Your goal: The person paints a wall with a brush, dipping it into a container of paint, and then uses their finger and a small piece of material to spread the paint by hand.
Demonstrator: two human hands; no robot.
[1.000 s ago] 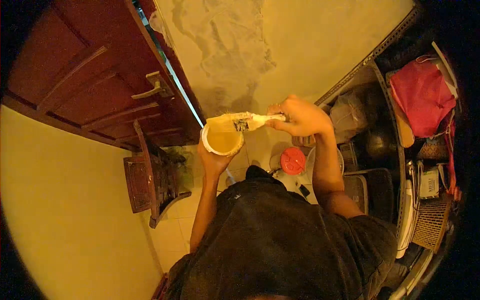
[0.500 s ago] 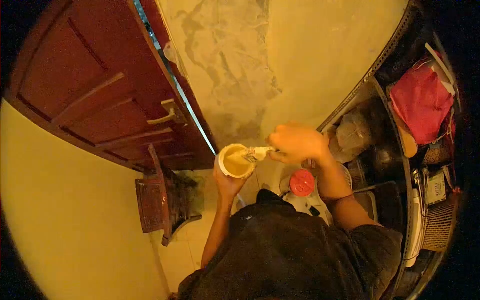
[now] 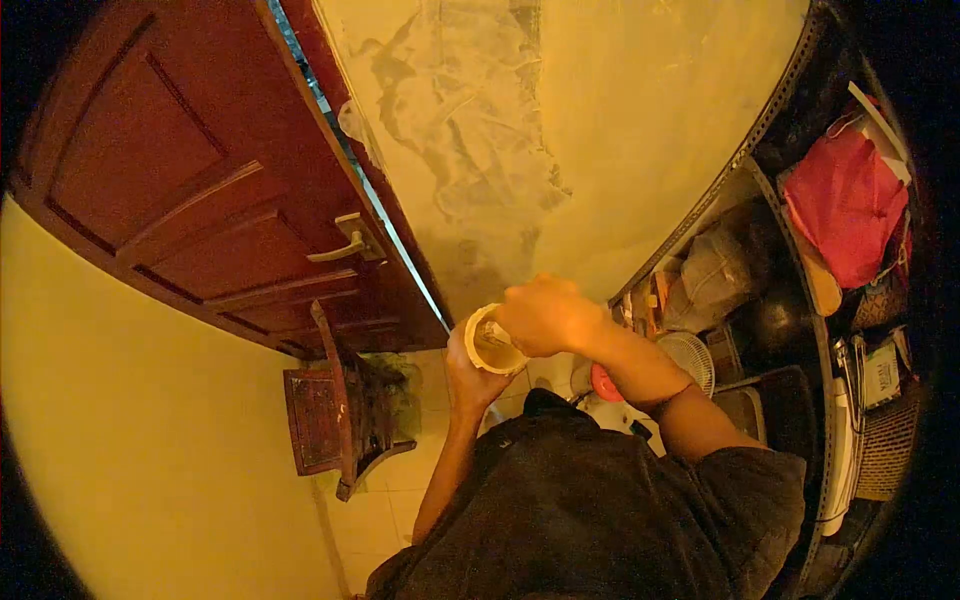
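Observation:
My left hand (image 3: 472, 383) is wrapped around a small round tub (image 3: 497, 369) and holds it up in front of my body, its mouth facing me. Pale cream-yellow paint coats the inside and the rim. My right hand (image 3: 545, 315) is closed over the tub's right edge. It grips a paintbrush (image 3: 491, 332), whose pale-coated end is inside the tub; the fingers hide its handle.
Ahead is a wall (image 3: 460, 150) with grey, patchy areas. A dark red door (image 3: 190, 190) stands left, above a wooden chair (image 3: 345, 410). Loaded shelves (image 3: 825, 370) line the right side. A red lid-like object (image 3: 606, 383) lies below my right forearm.
My right hand has moved left and down to the tub, taking the paintbrush deeper inside. The tub sits slightly further right and lower in view.

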